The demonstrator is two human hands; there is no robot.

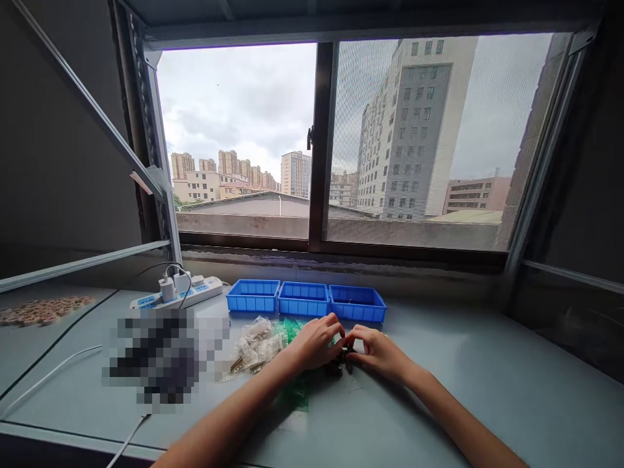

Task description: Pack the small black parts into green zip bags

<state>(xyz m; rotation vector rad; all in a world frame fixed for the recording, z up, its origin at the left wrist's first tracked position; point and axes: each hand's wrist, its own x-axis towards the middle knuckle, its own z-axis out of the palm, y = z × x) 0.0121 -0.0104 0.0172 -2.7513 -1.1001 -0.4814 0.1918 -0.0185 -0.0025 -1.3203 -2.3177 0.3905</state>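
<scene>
My left hand [314,342] and my right hand [377,351] meet over a small pile of dark pieces [334,370] on the table. The fingers of both are bent inward, with the fingertips close together. Between the right thumb and forefinger shows a small dark part [348,355]; its kind is too small to tell. What the left fingertips grip is hidden behind that hand. Green plastic bags [296,398] lie under and beside the left forearm. To their left is a heap of clear plastic bags [258,344] with small contents.
Three blue bins [253,296] stand in a row behind the hands; the right one [358,305] has something small and dark inside. At the left are a power strip [207,291] with plugs, cables, a blurred dark object [170,361] and scattered brownish pieces [46,310]. A window rises behind.
</scene>
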